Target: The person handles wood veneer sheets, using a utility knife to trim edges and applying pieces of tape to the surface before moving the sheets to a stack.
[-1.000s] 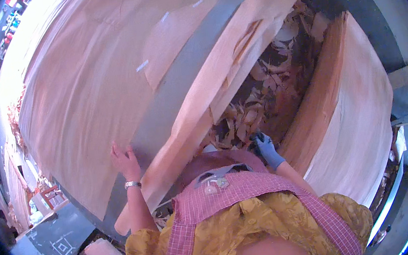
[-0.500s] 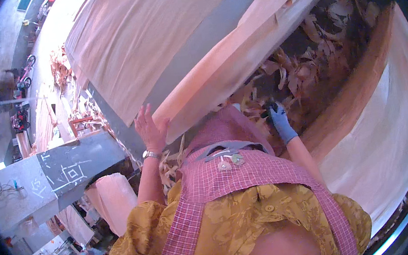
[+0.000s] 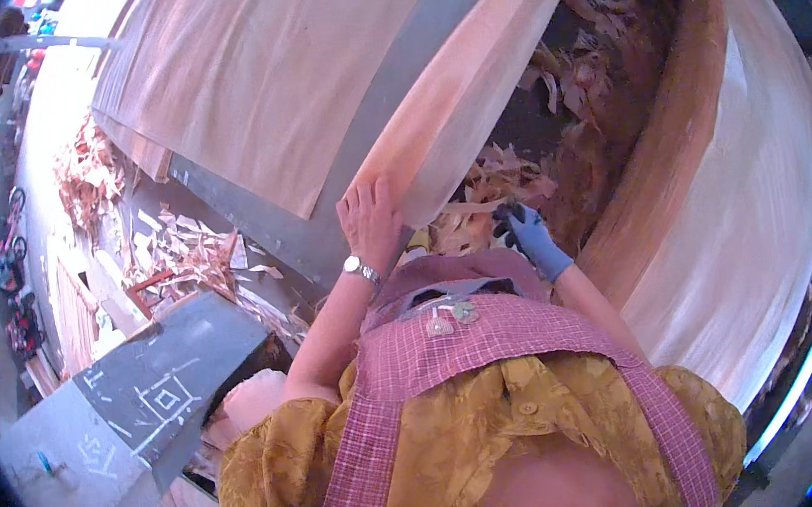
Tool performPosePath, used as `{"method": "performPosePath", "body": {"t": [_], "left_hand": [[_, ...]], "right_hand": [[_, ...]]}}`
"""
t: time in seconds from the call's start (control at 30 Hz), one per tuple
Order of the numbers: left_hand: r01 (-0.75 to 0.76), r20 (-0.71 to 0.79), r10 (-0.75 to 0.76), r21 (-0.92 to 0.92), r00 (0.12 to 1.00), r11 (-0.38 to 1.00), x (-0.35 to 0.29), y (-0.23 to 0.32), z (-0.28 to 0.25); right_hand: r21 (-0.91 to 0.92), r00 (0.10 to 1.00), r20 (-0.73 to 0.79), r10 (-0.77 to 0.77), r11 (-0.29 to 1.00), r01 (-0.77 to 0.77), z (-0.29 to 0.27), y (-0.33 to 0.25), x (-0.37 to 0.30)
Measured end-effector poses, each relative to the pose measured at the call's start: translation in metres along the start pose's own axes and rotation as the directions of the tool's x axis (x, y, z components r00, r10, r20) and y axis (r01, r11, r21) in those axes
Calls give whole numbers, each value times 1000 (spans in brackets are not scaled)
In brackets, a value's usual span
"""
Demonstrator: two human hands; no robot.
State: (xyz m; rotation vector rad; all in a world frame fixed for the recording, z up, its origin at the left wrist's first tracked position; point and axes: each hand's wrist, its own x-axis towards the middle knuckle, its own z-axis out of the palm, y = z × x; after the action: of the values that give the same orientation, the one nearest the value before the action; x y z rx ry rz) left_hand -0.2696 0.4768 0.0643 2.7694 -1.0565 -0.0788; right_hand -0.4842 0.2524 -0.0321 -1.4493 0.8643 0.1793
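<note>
My bare left hand (image 3: 372,223), with a metal-band watch (image 3: 361,270) on its wrist, is closed over the near end of a long, pale veneer sheet (image 3: 450,113). The sheet lies folded or curled along the right edge of a grey table (image 3: 343,183). My right hand (image 3: 528,233) wears a blue glove with dark fingertips. It hangs low beside my apron, fingers bent and apart, and I see nothing in it. Veneer scraps (image 3: 489,194) lie just beyond it. Left of the folded sheet, a broad stack of veneer sheets (image 3: 256,80) covers the tabletop.
A tall bowed pile of veneer (image 3: 713,219) rises close on my right. Torn scraps (image 3: 604,61) fill the gap between it and the table. At my left stands a grey bench (image 3: 145,383) with chalk marks. More scraps (image 3: 191,253) litter the floor beyond it.
My left hand has moved from spread fingers at the sheet's edge to a hold on its near end. My right hand stays low at my side. The whole view has turned somewhat.
</note>
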Motion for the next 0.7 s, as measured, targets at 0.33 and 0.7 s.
{"method": "performPosePath", "body": {"t": [0.33, 0.7], "left_hand": [[236, 121, -204, -408, 971, 882, 13, -50, -20], [-65, -3, 67, -275, 998, 959, 36, -99, -12]], "right_hand": [[92, 938, -98, -334, 935, 342, 147, -38, -13], [-378, 823, -512, -248, 925, 44, 218, -94, -7]]}}
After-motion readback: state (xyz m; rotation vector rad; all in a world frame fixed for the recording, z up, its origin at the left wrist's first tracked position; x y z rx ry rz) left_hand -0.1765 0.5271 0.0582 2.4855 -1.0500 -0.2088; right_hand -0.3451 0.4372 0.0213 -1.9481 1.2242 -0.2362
